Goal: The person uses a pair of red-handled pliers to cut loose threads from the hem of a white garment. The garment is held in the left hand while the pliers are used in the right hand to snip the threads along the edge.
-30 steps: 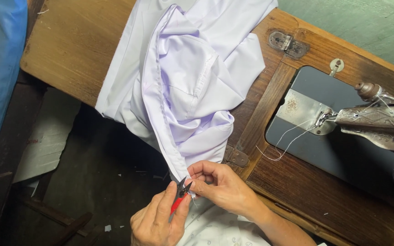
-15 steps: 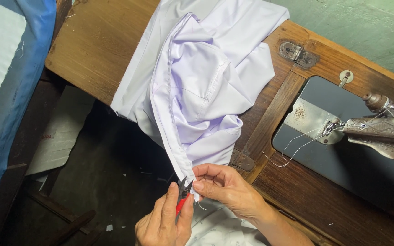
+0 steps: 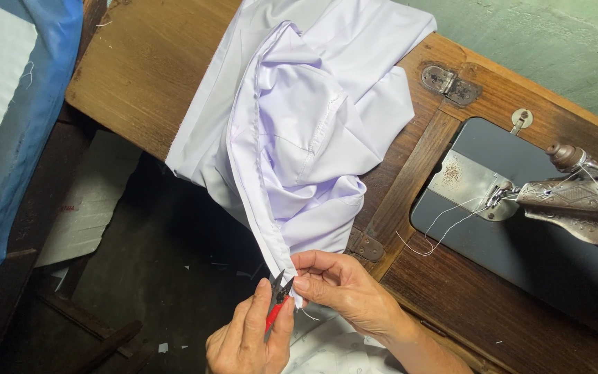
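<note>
Below, head view: my left hand [image 3: 247,339] is curled closed around red-handled snips [image 3: 276,305], whose blades stand slightly apart at the seam edge. My right hand [image 3: 344,291] pinches the white cloth [image 3: 299,131] between thumb and fingertips, just beside the blades. From that pinch the cloth runs up onto the wooden table [image 3: 140,76]. At right, well apart, sits the sewing machine [image 3: 576,197].

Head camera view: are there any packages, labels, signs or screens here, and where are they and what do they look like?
Pale flat cardboard sheet: on the dark floor below the wooden sewing table, rectangular, off-white, with a small reddish mark too blurred to tell.
Oval metal plate: on the table top beside the dark sewing machine bed, small and silvery; it may be a fitting, not a label.
No screens or signs.
</note>
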